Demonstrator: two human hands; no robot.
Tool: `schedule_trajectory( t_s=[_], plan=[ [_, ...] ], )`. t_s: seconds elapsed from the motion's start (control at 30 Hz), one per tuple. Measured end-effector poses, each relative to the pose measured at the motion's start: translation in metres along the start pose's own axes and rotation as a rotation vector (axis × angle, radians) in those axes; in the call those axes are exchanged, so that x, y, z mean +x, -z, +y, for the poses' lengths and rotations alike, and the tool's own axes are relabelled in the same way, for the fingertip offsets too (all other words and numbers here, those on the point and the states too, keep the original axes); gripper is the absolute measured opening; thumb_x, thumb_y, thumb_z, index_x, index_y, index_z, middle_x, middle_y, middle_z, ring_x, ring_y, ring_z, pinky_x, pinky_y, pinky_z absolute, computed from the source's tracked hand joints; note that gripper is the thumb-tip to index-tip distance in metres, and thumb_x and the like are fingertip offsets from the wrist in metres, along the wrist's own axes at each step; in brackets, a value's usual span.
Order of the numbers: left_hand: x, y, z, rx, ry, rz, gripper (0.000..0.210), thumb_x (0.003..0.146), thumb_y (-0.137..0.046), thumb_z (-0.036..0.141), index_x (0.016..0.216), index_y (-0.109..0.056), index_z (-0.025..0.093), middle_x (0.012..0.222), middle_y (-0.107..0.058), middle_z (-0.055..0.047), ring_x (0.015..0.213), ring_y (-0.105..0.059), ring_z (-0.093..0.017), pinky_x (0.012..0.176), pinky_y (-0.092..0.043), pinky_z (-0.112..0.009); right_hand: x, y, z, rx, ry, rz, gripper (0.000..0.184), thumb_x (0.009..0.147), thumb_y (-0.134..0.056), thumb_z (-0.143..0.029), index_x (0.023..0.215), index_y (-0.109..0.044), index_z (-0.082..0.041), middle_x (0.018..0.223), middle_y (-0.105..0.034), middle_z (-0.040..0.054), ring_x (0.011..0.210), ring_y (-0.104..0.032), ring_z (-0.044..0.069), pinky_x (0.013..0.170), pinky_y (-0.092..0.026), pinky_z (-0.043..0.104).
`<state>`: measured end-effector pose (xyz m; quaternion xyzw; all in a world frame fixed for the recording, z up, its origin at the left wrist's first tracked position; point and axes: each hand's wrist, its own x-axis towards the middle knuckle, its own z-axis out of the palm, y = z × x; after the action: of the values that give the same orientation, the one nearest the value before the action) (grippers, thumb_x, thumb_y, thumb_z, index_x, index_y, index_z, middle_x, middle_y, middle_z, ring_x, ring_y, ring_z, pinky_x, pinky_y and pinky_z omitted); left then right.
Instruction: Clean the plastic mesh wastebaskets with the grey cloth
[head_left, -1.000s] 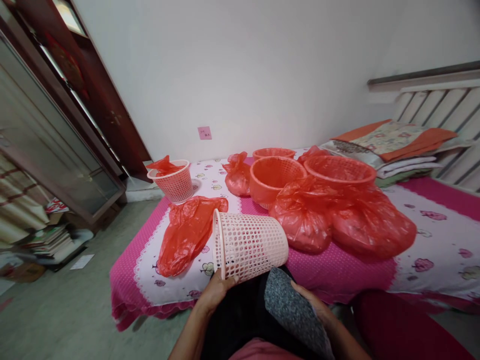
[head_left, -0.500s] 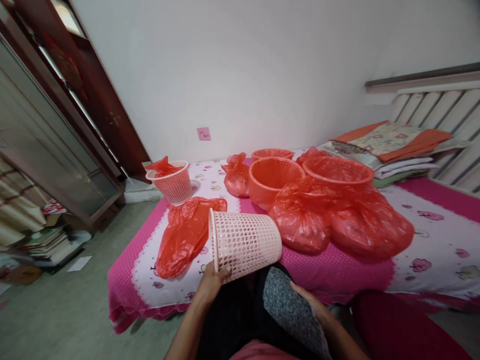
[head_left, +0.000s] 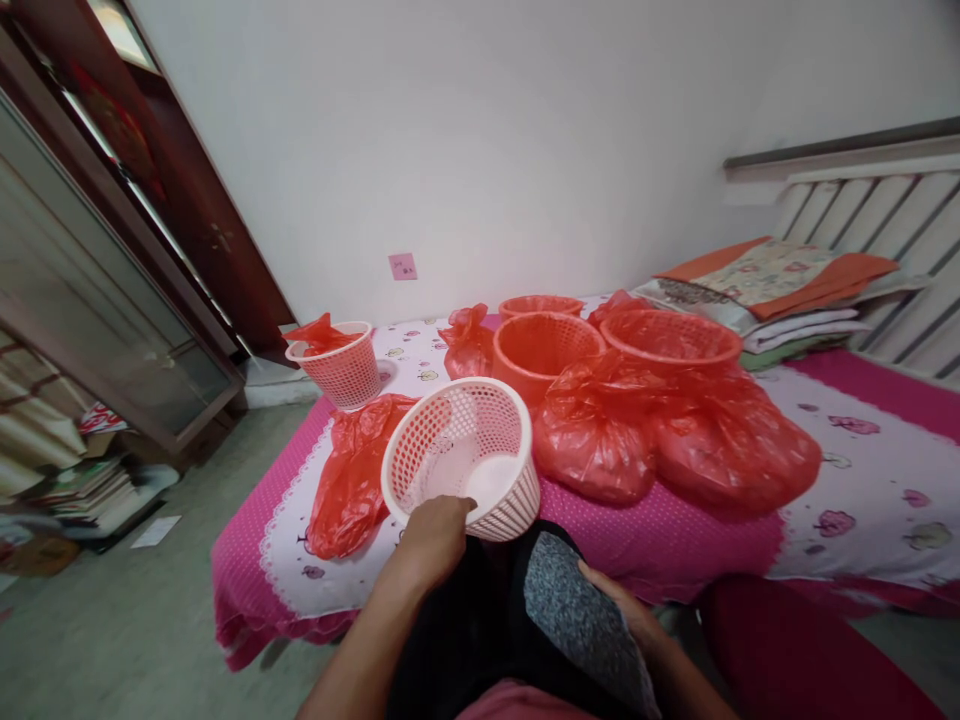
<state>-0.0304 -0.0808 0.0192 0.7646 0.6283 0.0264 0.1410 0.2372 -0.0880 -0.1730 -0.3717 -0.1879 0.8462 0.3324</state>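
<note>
My left hand (head_left: 439, 535) is closed around the near rim of a pale pink perforated plastic basket (head_left: 521, 505). The basket is tilted with its mouth toward me, and its inside looks bare. My right hand (head_left: 619, 605) rests low on the right, fingers closed on the edge of a grey speckled cloth (head_left: 574, 600) that lies over my thigh; part of this hand is hidden by the cloth. Left of the held basket, a loose red plastic bag (head_left: 345, 500) lies flat on the bed (head_left: 281, 600).
Another pink basket (head_left: 345, 375) with red plastic inside stands at the back left. Red-lined baskets (head_left: 551, 350) and filled red bags (head_left: 596, 450) crowd the right. Folded bedding (head_left: 787, 275) is piled by the radiator (head_left: 885, 230). A dark red seat (head_left: 795, 650) stands at lower right.
My left hand has turned the basket from lying sideways to mouth toward me, so its inside shows. My right hand and the grey cloth have stayed put.
</note>
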Motion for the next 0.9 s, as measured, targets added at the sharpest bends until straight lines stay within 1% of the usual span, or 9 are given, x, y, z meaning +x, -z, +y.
schedule_trajectory(
  t_s=[0.07, 0.17, 0.27, 0.33, 0.53, 0.67, 0.73, 0.8, 0.9],
  plan=[
    [0.01, -0.004, 0.01, 0.113, -0.032, -0.042, 0.048, 0.079, -0.046, 0.004, 0.116, -0.075, 0.015, 0.111, -0.077, -0.021, 0.108, -0.072, -0.033, 0.09, -0.052, -0.042, 0.0, -0.001, 0.0, -0.005, 0.005, 0.015, 0.033, 0.072, -0.08, -0.051, 0.082, -0.077, -0.02, 0.091, -0.081, 0.0092, 0.105, -0.074, 0.032, 0.103, -0.053, 0.042],
    [0.023, -0.006, 0.031, 0.165, -0.064, -0.09, 0.04, 0.082, -0.048, 0.007, 0.11, -0.077, 0.014, 0.108, -0.078, -0.022, 0.105, -0.073, -0.033, 0.089, -0.053, -0.043, 0.001, -0.002, 0.0, -0.025, 0.029, 0.069, 0.034, 0.069, -0.081, -0.052, 0.08, -0.076, -0.02, 0.092, -0.08, 0.0105, 0.106, -0.073, 0.034, 0.103, -0.052, 0.044],
    [0.031, 0.0, 0.047, 0.213, -0.074, -0.111, 0.034, 0.085, -0.049, 0.008, 0.104, -0.077, 0.014, 0.106, -0.078, -0.021, 0.101, -0.074, -0.032, 0.087, -0.054, -0.042, 0.001, -0.002, -0.001, -0.017, 0.045, 0.075, 0.034, 0.067, -0.082, -0.052, 0.078, -0.075, -0.02, 0.09, -0.08, 0.0101, 0.106, -0.073, 0.034, 0.103, -0.052, 0.045],
    [0.034, 0.005, 0.051, 0.245, -0.068, -0.104, 0.033, 0.086, -0.049, 0.007, 0.103, -0.076, 0.013, 0.105, -0.078, -0.022, 0.101, -0.073, -0.032, 0.088, -0.054, -0.044, 0.001, -0.001, -0.002, -0.009, 0.031, 0.048, 0.033, 0.067, -0.083, -0.051, 0.078, -0.075, -0.021, 0.088, -0.08, 0.0092, 0.104, -0.074, 0.034, 0.102, -0.053, 0.044],
    [0.041, 0.007, 0.031, 0.306, -0.063, -0.093, 0.035, 0.088, -0.045, 0.004, 0.103, -0.075, 0.008, 0.104, -0.076, -0.026, 0.104, -0.072, -0.036, 0.093, -0.05, -0.049, -0.001, 0.0, -0.003, 0.035, -0.015, 0.019, 0.034, 0.068, -0.084, -0.05, 0.079, -0.076, -0.019, 0.084, -0.08, 0.0101, 0.1, -0.075, 0.033, 0.102, -0.053, 0.04],
    [0.043, 0.001, 0.014, 0.311, -0.076, -0.076, 0.036, 0.088, -0.045, 0.004, 0.104, -0.076, 0.012, 0.105, -0.077, -0.024, 0.105, -0.072, -0.035, 0.09, -0.051, -0.047, -0.003, -0.002, -0.002, 0.037, -0.012, 0.04, 0.034, 0.068, -0.084, -0.049, 0.081, -0.075, -0.019, 0.086, -0.08, 0.0104, 0.099, -0.076, 0.034, 0.1, -0.054, 0.043],
    [0.044, -0.003, 0.01, 0.307, -0.083, -0.065, 0.03, 0.089, -0.05, 0.011, 0.103, -0.077, 0.013, 0.103, -0.077, -0.023, 0.103, -0.073, -0.036, 0.087, -0.053, -0.046, -0.003, -0.002, -0.001, 0.036, -0.006, 0.041, 0.033, 0.068, -0.084, -0.049, 0.079, -0.075, -0.02, 0.086, -0.08, 0.0105, 0.1, -0.075, 0.034, 0.1, -0.054, 0.042],
    [0.045, -0.007, 0.01, 0.295, -0.087, -0.05, 0.026, 0.09, -0.058, 0.025, 0.104, -0.078, 0.014, 0.101, -0.078, -0.022, 0.1, -0.074, -0.038, 0.083, -0.054, -0.046, -0.002, -0.001, 0.0, 0.022, -0.003, 0.046, 0.033, 0.068, -0.083, -0.051, 0.079, -0.075, -0.02, 0.087, -0.08, 0.0107, 0.101, -0.075, 0.034, 0.1, -0.054, 0.043],
    [0.045, -0.012, 0.013, 0.273, -0.092, -0.018, 0.045, 0.09, -0.06, 0.051, 0.107, -0.077, 0.013, 0.098, -0.078, -0.023, 0.096, -0.074, -0.04, 0.081, -0.054, -0.047, 0.001, 0.001, 0.002, -0.015, 0.01, 0.043, 0.036, 0.071, -0.079, -0.055, 0.081, -0.074, -0.021, 0.09, -0.08, 0.0113, 0.102, -0.074, 0.035, 0.097, -0.055, 0.043]
  ],
)
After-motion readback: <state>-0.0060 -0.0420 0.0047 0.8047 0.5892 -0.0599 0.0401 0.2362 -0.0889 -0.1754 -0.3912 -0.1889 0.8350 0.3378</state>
